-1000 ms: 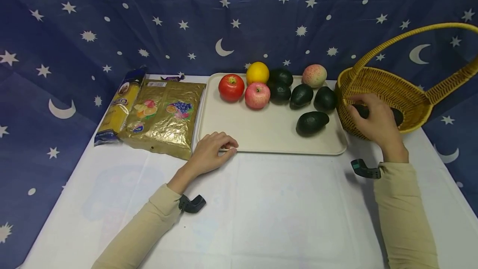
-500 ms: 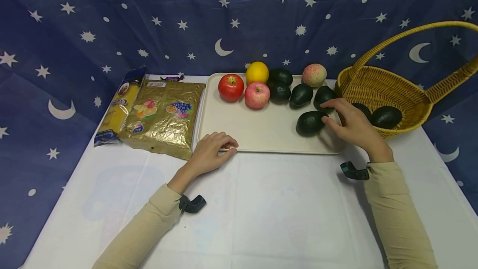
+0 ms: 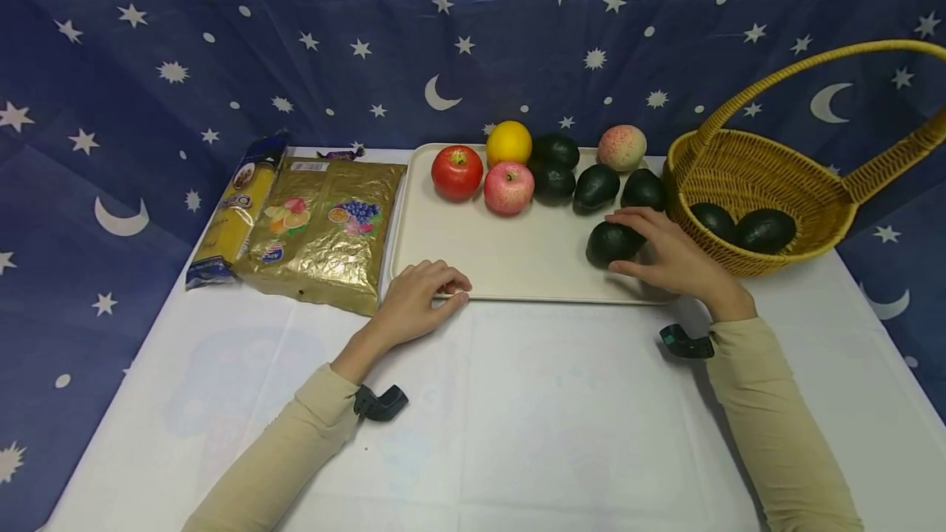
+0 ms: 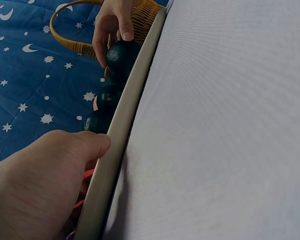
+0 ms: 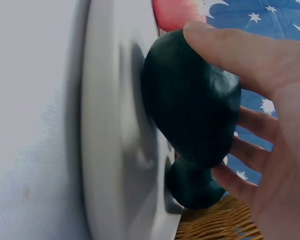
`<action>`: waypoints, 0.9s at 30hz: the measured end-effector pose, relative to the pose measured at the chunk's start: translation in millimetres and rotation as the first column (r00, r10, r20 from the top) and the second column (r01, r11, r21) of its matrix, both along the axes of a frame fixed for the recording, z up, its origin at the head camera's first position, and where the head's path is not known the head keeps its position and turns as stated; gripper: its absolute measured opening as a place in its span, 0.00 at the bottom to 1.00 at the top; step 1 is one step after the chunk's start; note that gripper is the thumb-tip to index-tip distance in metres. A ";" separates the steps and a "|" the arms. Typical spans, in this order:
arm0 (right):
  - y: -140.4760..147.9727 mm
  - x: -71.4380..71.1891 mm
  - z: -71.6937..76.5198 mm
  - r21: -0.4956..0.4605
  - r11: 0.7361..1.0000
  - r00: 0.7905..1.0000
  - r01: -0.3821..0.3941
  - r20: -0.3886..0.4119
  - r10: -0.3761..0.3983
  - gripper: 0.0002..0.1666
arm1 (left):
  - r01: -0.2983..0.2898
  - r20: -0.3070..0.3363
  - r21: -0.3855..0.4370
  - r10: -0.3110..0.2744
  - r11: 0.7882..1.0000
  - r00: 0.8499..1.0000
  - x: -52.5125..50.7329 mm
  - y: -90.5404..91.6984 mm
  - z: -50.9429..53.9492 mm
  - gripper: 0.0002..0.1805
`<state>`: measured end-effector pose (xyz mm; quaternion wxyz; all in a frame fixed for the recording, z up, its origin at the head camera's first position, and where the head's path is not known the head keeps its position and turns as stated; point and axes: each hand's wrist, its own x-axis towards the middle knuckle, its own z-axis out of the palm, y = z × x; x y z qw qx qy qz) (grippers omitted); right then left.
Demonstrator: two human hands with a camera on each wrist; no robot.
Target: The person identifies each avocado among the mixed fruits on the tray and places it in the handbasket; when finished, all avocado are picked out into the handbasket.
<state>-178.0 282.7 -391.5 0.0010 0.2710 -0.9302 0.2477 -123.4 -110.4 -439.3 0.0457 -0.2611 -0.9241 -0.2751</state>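
My right hand (image 3: 668, 257) is curled round a dark green avocado (image 3: 613, 245) that lies near the front right of the cream tray (image 3: 502, 269). In the right wrist view, the thumb touches that avocado (image 5: 187, 95) and the other fingers are bent behind it. My left hand (image 3: 423, 298) rests at the tray's front left edge, fingers loosely bent and holding nothing. Several more avocados (image 3: 596, 189) lie along the tray's back, beside a tomato (image 3: 456, 172), an apple (image 3: 508, 187), an orange (image 3: 509, 144) and a peach (image 3: 622, 148).
A yellow wicker basket (image 3: 842, 212) with a tall handle stands right of the tray, two avocados (image 3: 765, 231) inside. To the left lie a gold bag (image 3: 325, 228), a pasta packet (image 3: 240, 212) and a small purple wrapper (image 3: 342, 154). A starry curtain hangs behind.
My right hand left an avocado in the basket and moved left to the front avocado on the tray, its fingers now round it. My left hand has stayed in place.
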 end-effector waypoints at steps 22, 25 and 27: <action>2.3 0.1 0.3 -0.084 0.996 0.998 0.024 -0.057 -0.029 0.34 | 0.003 0.001 -0.002 -0.003 1.000 1.000 0.8 0.9 2.0 0.07; 3.7 0.9 3.4 -0.097 0.995 0.997 0.028 -0.067 -0.034 0.34 | 0.001 0.003 -0.002 -0.001 1.000 1.000 0.6 0.9 2.1 0.08; 4.5 1.3 5.3 -0.107 0.994 0.997 0.031 -0.071 -0.039 0.34 | 0.000 0.001 0.000 0.000 1.000 1.000 0.4 0.7 1.5 0.08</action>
